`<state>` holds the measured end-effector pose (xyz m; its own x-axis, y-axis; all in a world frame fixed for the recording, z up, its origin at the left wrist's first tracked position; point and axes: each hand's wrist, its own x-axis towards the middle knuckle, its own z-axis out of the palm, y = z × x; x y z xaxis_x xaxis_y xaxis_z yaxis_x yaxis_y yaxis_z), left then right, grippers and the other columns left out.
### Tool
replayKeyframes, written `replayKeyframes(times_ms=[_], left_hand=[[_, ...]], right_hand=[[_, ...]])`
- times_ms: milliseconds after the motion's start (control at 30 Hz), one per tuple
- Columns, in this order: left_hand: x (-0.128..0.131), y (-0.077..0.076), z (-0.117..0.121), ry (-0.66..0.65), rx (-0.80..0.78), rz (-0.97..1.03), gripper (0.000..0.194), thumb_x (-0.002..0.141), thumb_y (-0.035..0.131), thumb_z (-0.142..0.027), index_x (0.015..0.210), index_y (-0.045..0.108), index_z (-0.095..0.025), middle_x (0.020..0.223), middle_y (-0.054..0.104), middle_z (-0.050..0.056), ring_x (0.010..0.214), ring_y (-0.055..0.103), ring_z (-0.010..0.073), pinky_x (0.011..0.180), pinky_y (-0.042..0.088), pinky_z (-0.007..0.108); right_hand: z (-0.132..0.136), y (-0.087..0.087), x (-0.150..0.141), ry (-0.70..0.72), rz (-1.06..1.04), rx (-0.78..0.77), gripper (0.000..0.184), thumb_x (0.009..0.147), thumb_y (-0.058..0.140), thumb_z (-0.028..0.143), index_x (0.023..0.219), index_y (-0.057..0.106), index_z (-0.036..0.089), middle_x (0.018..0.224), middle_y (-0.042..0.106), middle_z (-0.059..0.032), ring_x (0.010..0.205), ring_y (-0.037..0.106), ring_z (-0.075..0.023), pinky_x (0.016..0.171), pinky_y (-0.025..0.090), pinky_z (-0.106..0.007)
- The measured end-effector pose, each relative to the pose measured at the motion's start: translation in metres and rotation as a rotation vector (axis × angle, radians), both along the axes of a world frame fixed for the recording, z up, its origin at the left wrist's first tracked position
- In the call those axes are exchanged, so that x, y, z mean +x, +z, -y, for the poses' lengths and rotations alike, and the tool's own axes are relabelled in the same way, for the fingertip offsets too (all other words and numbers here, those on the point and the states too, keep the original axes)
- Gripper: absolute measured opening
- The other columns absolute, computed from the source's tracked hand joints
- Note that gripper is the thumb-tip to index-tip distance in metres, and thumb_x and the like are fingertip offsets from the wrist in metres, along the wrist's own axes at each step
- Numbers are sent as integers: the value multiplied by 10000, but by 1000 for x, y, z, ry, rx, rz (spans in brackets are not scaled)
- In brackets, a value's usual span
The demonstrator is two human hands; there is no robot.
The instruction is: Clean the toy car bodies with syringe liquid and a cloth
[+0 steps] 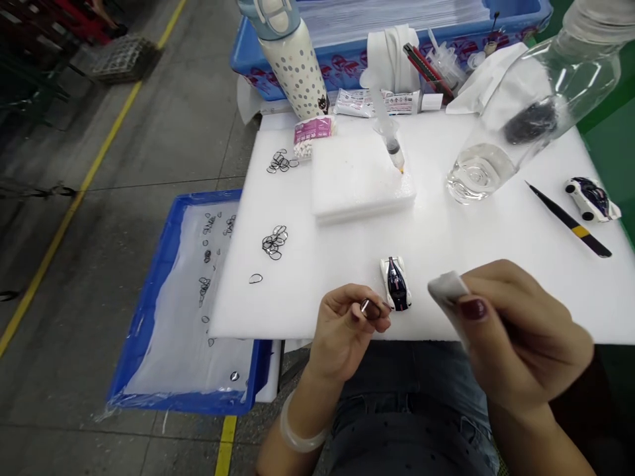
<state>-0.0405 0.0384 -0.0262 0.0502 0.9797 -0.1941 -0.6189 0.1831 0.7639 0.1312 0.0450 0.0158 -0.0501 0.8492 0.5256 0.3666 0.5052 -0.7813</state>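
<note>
Between the thumb and fingers of my left hand is a small clear oval piece with a dark rim, perhaps tinted. My right hand pinches a folded white cloth, held apart from the oval piece. Just behind my left fingers, a white and dark blue toy car rests on the white work board. Similar dark-rimmed pieces lie in a pile to the left, with a single one nearer me and another pile farther back.
A white foam block supports a syringe. At right are a clear bottle, tweezers and a second toy car. Behind stand a dotted bottle and blue bin. A blue tray sits lower left.
</note>
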Motion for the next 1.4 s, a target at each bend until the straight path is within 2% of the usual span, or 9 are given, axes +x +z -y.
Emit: replayKeyframes(times_ms=[200,333,433,633,767,1000,1133,1200,1400], left_hand=[[3,-3,2,58,-41,-25,276,607,916,-494,691,783,-268,603,707,-13,492,625,108,475,548,195],[4,-3,4,72,-36,-23,224,628,913,-467,684,786,-290,623,726,-24,526,638,90,527,549,167],[5,-2,4,84,-7,-21,222,625,919,-450,685,792,-278,638,743,-13,547,665,94,538,566,154],[7,-1,2,53,32,36,194,656,914,-383,725,800,-243,634,750,-8,565,704,103,531,600,134],[4,-2,4,42,63,38,176,696,890,-390,748,804,-246,651,757,-17,571,701,82,538,591,107],[-14,0,8,112,133,-377,120,737,874,-221,841,816,-232,753,782,25,672,733,124,662,633,172],[-11,1,3,-1,54,-61,212,707,877,-425,804,814,-248,671,754,11,566,681,82,552,583,117],[-8,0,1,-17,19,39,205,694,882,-435,767,810,-257,649,740,2,527,653,63,517,555,96],[-3,-2,2,19,-31,63,208,627,922,-420,711,802,-271,617,724,-10,484,629,70,467,536,119]], right_hand=[[-6,-12,-19,137,137,144,169,897,592,134,1016,707,166,862,603,-49,543,485,-55,424,399,-196],[-8,-5,-20,195,332,265,167,894,545,135,986,685,147,843,623,-54,612,525,-95,502,453,-239],[-11,3,-7,261,437,301,118,847,555,98,885,650,157,790,622,-41,584,498,-108,489,424,-274],[-12,4,17,81,434,257,181,834,624,86,960,668,207,879,640,-28,566,516,-74,477,412,-248],[-10,-3,18,57,406,206,187,834,633,68,954,666,207,880,635,-27,528,498,-52,479,425,-234],[-9,-19,25,-52,277,62,232,838,632,48,979,696,220,880,625,-38,595,566,-91,452,392,-239],[-7,-20,19,24,194,31,247,846,630,48,1022,702,206,885,635,-41,594,565,-83,451,405,-221],[-6,-18,14,80,152,31,268,853,628,45,1054,695,210,885,634,-39,620,583,-88,473,438,-212],[-5,-13,-5,184,131,80,187,907,589,102,1053,674,183,902,594,-44,551,469,-51,454,404,-195]])
